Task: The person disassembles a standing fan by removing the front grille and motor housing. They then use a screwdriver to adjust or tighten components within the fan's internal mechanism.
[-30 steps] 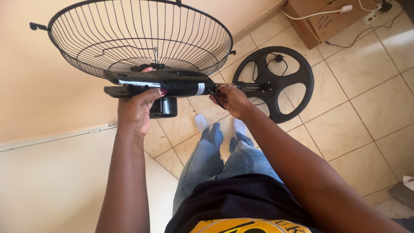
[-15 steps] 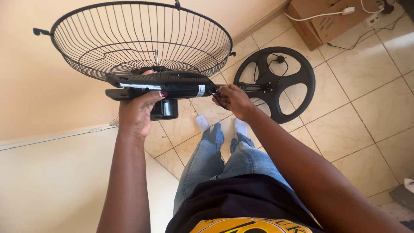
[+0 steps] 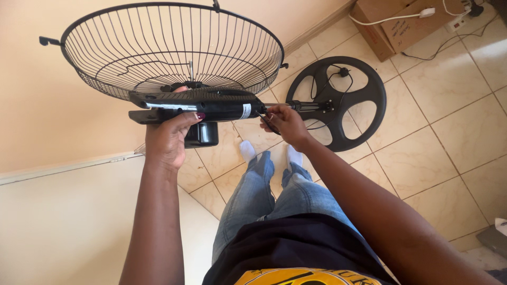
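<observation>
Beige floor tiles (image 3: 449, 132) lie below, head view. Left hand (image 3: 168, 141) wraps its fingers around the black fan motor housing (image 3: 203, 108), held horizontally above the knees. Wire guard (image 3: 171, 47) sits directly behind the housing. Right hand (image 3: 285, 122) pinches the pole (image 3: 301, 106) just beside the housing. Round base (image 3: 338, 103) stands at the pole's far end.

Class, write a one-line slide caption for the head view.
Left hand grips a black fan body with wire guard; right hand at its pole.
</observation>
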